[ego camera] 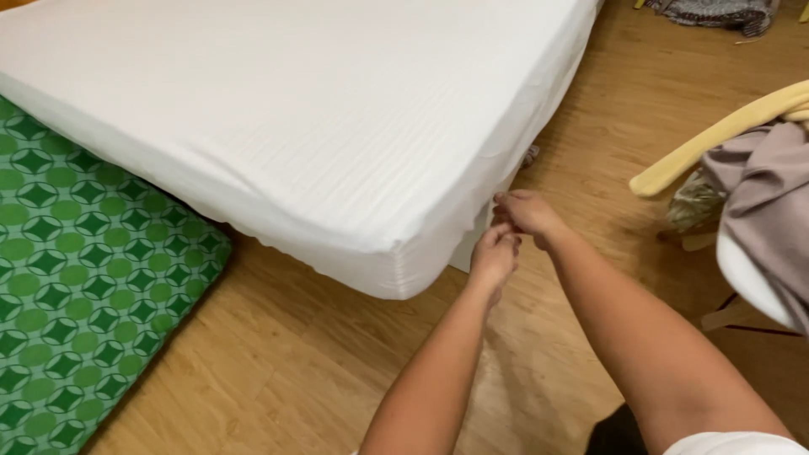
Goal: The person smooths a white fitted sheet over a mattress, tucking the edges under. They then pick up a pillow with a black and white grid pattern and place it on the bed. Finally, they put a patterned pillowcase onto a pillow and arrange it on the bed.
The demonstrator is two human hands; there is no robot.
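Observation:
A thick mattress (278, 109) wrapped in a white striped sheet lies tilted, its near corner pointing toward me. My left hand (495, 255) and my right hand (524, 211) meet at the right side of that corner. Both pinch the loose edge of the white sheet (472, 240) that hangs down there, fingers closed on the fabric. The right hand is slightly higher and farther than the left.
A green patterned mattress (76, 286) lies on the wooden floor (278, 362) under the white one's left side. At right stands a white chair (754, 282) piled with grey cloth (763, 181) and a yellow padded piece (716, 135). Patterned fabric (716, 13) lies at top right.

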